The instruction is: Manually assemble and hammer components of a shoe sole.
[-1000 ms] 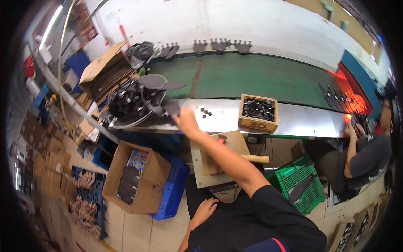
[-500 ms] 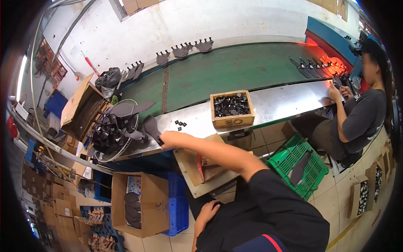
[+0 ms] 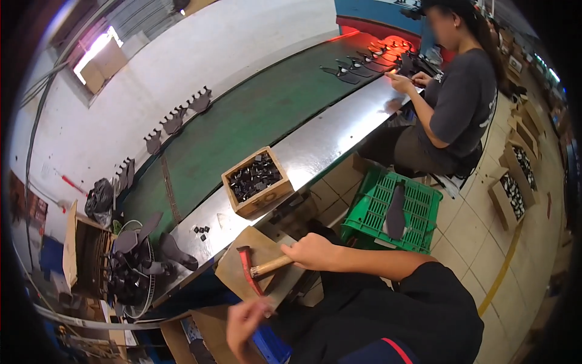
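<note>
My right hand (image 3: 310, 251) is wrapped round the wooden handle of a hammer (image 3: 273, 266) with a red head. The hammer lies over a beige work board (image 3: 230, 270) beside the metal counter. Near the board's lower edge, my left hand (image 3: 244, 321) is raised with its fingers partly bent and smeared by motion; whether they hold anything does not show. A dark shoe sole (image 3: 177, 252) rests on the counter, left of several small black square pieces (image 3: 202, 230). Close behind the board stands a wooden box (image 3: 254, 209) filled with similar black pieces.
Beyond the counter runs a green conveyor belt (image 3: 242, 121). At right a co-worker (image 3: 464, 91) handles parts near the red-lit machine. A green crate (image 3: 357, 227) with a sole on it stands on the floor. Dark parts fill a wire basket (image 3: 134, 309) at left.
My right hand has left the sole on the counter and now grips the hammer. My left hand has risen from my lap toward the board. The whole view has tilted and shifted.
</note>
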A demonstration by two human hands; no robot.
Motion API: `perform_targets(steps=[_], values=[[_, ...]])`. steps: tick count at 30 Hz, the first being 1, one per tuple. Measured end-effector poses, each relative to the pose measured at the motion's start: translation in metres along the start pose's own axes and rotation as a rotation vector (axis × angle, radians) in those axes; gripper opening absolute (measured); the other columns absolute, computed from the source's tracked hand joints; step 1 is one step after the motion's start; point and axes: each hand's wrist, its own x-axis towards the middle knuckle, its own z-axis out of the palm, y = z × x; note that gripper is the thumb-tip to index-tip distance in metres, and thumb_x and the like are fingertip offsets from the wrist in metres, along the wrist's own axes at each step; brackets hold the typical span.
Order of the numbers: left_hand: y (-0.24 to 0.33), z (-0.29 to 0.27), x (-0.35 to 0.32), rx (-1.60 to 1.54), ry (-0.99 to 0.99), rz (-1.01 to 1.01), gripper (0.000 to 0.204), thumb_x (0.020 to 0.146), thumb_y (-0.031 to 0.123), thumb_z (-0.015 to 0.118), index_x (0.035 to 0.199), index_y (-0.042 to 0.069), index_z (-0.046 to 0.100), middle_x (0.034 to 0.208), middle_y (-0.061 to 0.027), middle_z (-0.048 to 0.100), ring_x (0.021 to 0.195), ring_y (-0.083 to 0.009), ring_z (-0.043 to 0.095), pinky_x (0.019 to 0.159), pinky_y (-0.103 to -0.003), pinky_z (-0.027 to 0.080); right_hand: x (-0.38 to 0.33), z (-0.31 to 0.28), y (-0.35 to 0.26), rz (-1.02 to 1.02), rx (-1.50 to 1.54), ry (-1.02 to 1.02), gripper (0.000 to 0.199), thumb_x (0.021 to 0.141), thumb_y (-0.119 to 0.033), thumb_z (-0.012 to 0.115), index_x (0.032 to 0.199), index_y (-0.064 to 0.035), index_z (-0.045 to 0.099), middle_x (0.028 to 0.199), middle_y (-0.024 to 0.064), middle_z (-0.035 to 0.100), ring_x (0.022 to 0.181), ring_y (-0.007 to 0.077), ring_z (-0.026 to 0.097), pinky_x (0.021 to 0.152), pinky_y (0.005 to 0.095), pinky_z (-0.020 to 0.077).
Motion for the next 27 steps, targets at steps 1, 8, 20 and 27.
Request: perform_targets(steps=[1, 8, 20, 27], values=[[0.018, -0.009, 0.01, 0.09, 0.289, 0.0, 0.024, 0.1, 0.015, 0.054, 0.109, 0.0, 0.07, 0.073, -0.0056, 0.068, 0.061, -0.0071, 0.056, 0.055, -0.023, 0.044, -0.009, 0.002, 0.005, 0.001, -0.003, 0.042, 0.037, 0.078, -0.026, 0.076, 0.101, -0.0047, 0.057, 0.067, 0.0133, 0.065, 0.064, 0.0343, 0.068, 0.057, 0.0452, 0.0538], [-0.002, -0.026, 0.083, 0.042, 0.837, 0.134, 0.025, 0.104, 0.017, 0.048, 0.106, -0.001, 0.066, 0.073, -0.0015, 0.06, 0.068, -0.008, 0.054, 0.063, -0.024, 0.044, -0.11, 0.035, -0.008, 0.067, 0.892, 0.199, 0.032, 0.086, -0.022, 0.073, 0.073, -0.0056, 0.049, 0.055, 0.0104, 0.046, 0.048, 0.0248, 0.047, 0.049, 0.039, 0.0358], [-0.054, 0.022, 0.131, 0.642, 0.588, 0.134, 0.041, 0.092, 0.017, 0.062, 0.129, 0.0, 0.055, 0.136, -0.0221, 0.051, 0.128, -0.0404, 0.046, 0.109, -0.048, 0.034, -0.11, 0.098, 0.013, 0.815, 2.154, 0.06, 0.033, 0.1, -0.033, 0.059, 0.078, -0.0112, 0.047, 0.051, -0.0062, 0.029, 0.039, 0.0063, 0.029, 0.039, 0.0254, 0.0274], [-0.047, 0.032, 0.131, 0.627, 0.573, 0.143, 0.041, 0.092, 0.019, 0.063, 0.128, 0.0, 0.056, 0.136, -0.0221, 0.051, 0.129, -0.0402, 0.045, 0.111, -0.047, 0.034, -0.119, 0.163, 0.086, 0.845, 2.863, -0.147, 0.032, 0.103, -0.031, 0.054, 0.079, -0.0112, 0.046, 0.055, -0.0076, 0.033, 0.042, 0.0032, 0.029, 0.042, 0.0211, 0.0274]])
